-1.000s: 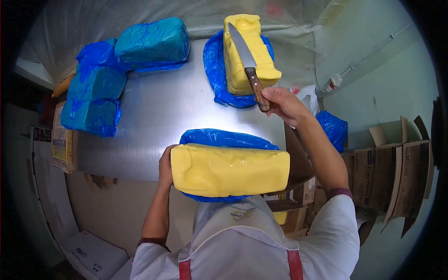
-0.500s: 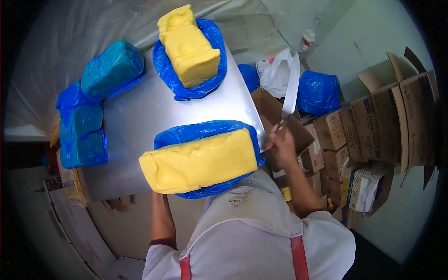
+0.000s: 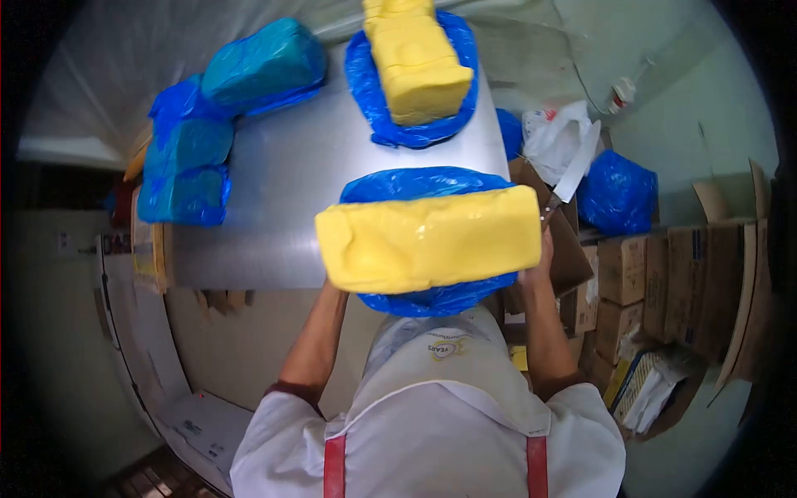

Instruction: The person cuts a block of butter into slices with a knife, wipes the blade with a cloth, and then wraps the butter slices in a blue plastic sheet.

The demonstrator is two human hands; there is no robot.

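A long yellow block that looks like butter (image 3: 432,241) lies on an opened blue plastic wrap (image 3: 432,181) at the near edge of the metal table, close to my body. At its right end, my right hand (image 3: 540,261) is closed around the handle of a broad-bladed knife (image 3: 579,162), blade pointing up and away. Part of that hand is behind the block. My left hand (image 3: 334,294) reaches under the block's left end, its fingers hidden. Farther back on the table, a second yellow block (image 3: 419,70) stands on another blue wrap (image 3: 384,133).
Several blue-wrapped blocks (image 3: 261,66) line the left side of the metal table (image 3: 274,199). Right of the table are an open cardboard box (image 3: 573,257), a white plastic bag (image 3: 554,141), a blue bag (image 3: 618,192) and stacked cartons (image 3: 623,270). Plastic sheeting hangs behind.
The view has shifted, moving the table up and right. My right hand with the knife has come in against the block's right end. The near block looks larger and more level.
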